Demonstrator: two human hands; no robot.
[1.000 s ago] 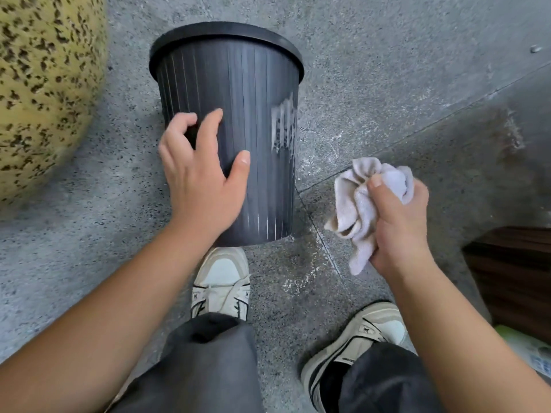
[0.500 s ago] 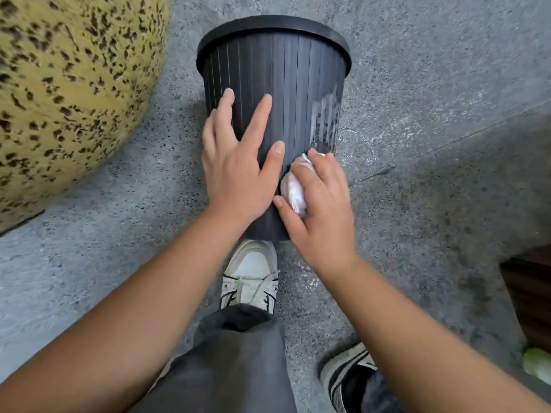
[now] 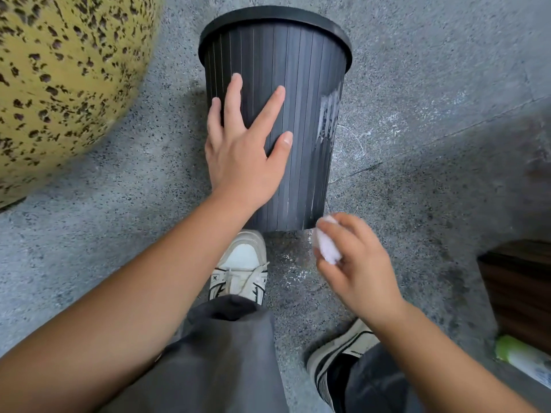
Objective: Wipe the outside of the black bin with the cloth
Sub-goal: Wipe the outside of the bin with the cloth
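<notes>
The black ribbed bin (image 3: 301,93) lies tilted toward me on the grey stone floor, rim away from me. A pale smear marks its right side. My left hand (image 3: 244,147) presses flat on its near wall with fingers spread. My right hand (image 3: 351,263) grips the bunched white cloth (image 3: 326,244) just below the bin's bottom right corner; whether the cloth touches the bin I cannot tell.
A large yellow speckled round object (image 3: 65,73) fills the upper left. My two sneakers (image 3: 241,263) stand under the bin's base. A dark wooden piece (image 3: 521,290) and a green-and-white bottle (image 3: 524,362) lie at the right edge.
My right hand has slid the cloth down from the bin's side to below its bottom corner. My left hand's fingers have spread flatter on the bin.
</notes>
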